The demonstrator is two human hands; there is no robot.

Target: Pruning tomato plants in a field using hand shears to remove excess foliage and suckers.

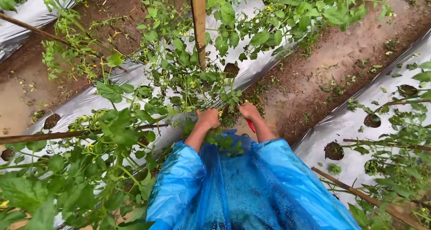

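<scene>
Hands, two, one red-handled tool, one bamboo stake.

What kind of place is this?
Probably a farm field. Leafy plants are tied to wooden stakes, silver plastic sheet covers the raised rows, and muddy soil runs between them.

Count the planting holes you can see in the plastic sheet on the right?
4: one at the far right edge, one below it, one nearer the path, one by the lower plants. Leaves may hide more.
</scene>
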